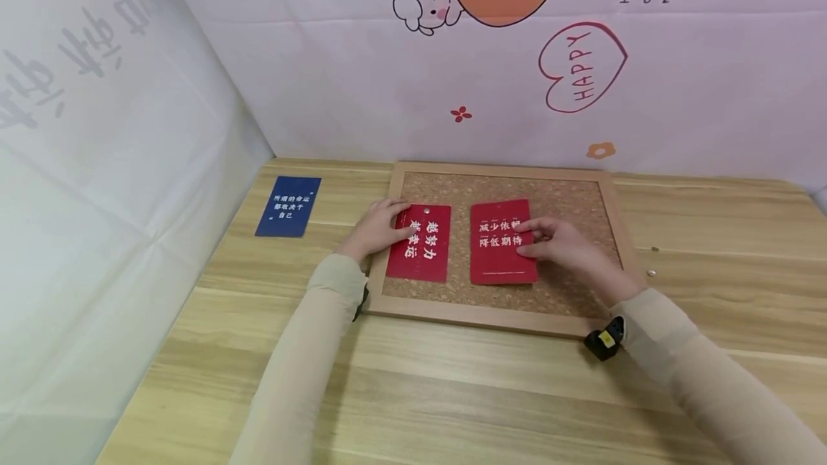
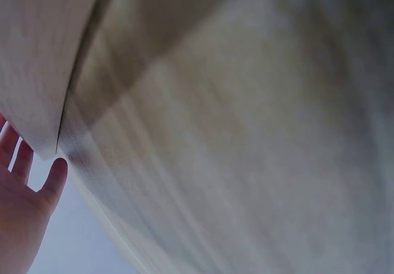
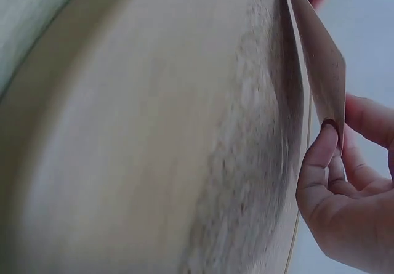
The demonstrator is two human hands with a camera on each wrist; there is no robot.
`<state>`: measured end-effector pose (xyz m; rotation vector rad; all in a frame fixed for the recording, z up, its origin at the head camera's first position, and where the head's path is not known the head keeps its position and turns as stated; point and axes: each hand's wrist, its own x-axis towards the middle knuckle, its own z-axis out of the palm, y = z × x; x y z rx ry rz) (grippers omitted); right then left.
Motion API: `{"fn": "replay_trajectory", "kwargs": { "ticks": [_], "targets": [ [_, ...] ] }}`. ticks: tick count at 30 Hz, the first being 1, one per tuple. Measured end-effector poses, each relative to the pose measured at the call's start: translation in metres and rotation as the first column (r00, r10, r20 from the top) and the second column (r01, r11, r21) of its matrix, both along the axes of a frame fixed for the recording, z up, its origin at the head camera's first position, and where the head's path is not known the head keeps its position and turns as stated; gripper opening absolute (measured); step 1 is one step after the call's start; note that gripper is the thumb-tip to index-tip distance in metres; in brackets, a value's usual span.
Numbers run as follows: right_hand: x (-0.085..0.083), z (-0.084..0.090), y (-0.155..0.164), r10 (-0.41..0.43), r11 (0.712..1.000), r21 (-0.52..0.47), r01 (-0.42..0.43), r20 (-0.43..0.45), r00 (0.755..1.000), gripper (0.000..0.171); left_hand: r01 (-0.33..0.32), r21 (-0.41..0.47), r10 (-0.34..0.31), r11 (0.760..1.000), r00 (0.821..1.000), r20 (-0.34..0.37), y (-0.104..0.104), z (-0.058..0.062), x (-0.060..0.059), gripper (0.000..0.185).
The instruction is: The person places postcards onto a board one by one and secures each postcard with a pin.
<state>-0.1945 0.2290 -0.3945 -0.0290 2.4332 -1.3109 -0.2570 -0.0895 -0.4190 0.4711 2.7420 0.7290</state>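
A wood-framed cork board point(image 1: 568, 196) lies flat on the table and carries two red cards with white characters. My left hand point(image 1: 395, 225) rests with straight fingers on the left edge of the left red card point(image 1: 423, 250), which has a small pin point(image 1: 425, 210) near its top. My right hand point(image 1: 531, 239) pinches the right edge of the right red card point(image 1: 497, 253) between thumb and fingers. In the right wrist view that card point(image 3: 320, 58) is raised a little off the cork point(image 3: 258, 132), with the thumb point(image 3: 317, 163) under its edge. The left wrist view shows only the left hand point(image 2: 24, 212) with extended fingers.
A blue card point(image 1: 288, 206) with white text lies on the wooden table point(image 1: 452, 379) left of the board. Two small pins point(image 1: 651, 273) sit on the table right of the frame. A printed backdrop point(image 1: 581, 70) closes the far side and a white sheet point(image 1: 97, 199) the left.
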Motion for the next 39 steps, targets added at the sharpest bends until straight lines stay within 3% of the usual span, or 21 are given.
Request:
{"fn": "replay_trajectory", "kwargs": {
  "ticks": [15,24,33,39],
  "targets": [
    [-0.005,-0.013,-0.017,0.036,0.99,0.141,-0.023,-0.089,0.995,0.043,-0.007,0.008,0.007,1.0,1.0,0.001,0.001,0.0,0.0,0.064],
    [-0.005,-0.015,-0.022,0.092,0.975,0.21,-0.066,-0.115,0.989,0.048,-0.005,-0.006,0.004,1.0,1.0,-0.011,0.0,0.0,0.0,0.064],
    [-0.004,-0.009,-0.029,0.12,0.949,0.304,-0.08,-0.117,0.986,0.051,-0.007,-0.005,0.007,1.0,1.0,0.004,0.001,0.002,0.001,0.064],
    [-0.003,-0.007,-0.034,0.099,0.936,0.345,-0.07,-0.066,0.993,0.054,-0.006,-0.007,0.006,1.0,1.0,0.006,0.002,0.002,0.001,0.064]
  ]
}}
